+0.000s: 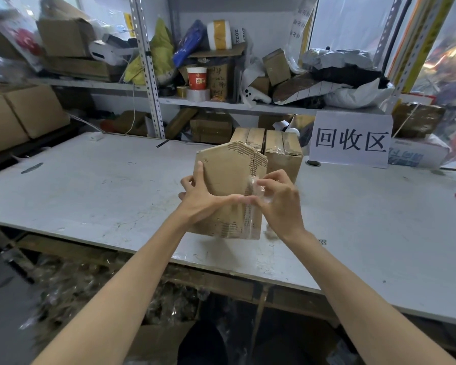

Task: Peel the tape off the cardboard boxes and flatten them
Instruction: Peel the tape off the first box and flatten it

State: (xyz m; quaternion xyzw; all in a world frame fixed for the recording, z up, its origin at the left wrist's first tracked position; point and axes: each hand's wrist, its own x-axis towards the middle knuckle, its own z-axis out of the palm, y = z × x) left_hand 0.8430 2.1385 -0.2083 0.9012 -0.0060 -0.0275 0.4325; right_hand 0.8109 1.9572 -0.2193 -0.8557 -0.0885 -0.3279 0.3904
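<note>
1. The cardboard box [227, 180] stands upright over the middle of the white desk [90, 185], with its broad face toward the person. Its top flaps meet in a peak, and torn streaks run along its top and right edges. Whether its lower edge rests on the desk cannot be told.
2. A strip of clear tape [254, 187] runs down the box's right side, lifted and crumpled about halfway up.
3. The left hand [200, 200] grips the box's left edge, its fingers [199, 171] curled round that edge and the thumb laid across the face toward the tape.
4. The right hand [278, 204], at the box's right edge, pinches the lifted tape between the thumb and bent fingers [274, 176].
5. Just behind the box, two taped boxes [283, 151] stand side by side.
6. Beside the box's lower right corner, a small wad of tape [270, 233] lies on the desk.
7. Behind and to the right of the box stands a white sign [350, 139] with three large black characters.
8. Farther behind the box, a shelf [221, 104] holds cartons, bags and a red-and-white paper cup [196, 77].
9. Below the box and to its left, under the desk's near edge, lies a heap of crumpled tape [77, 280].
</note>
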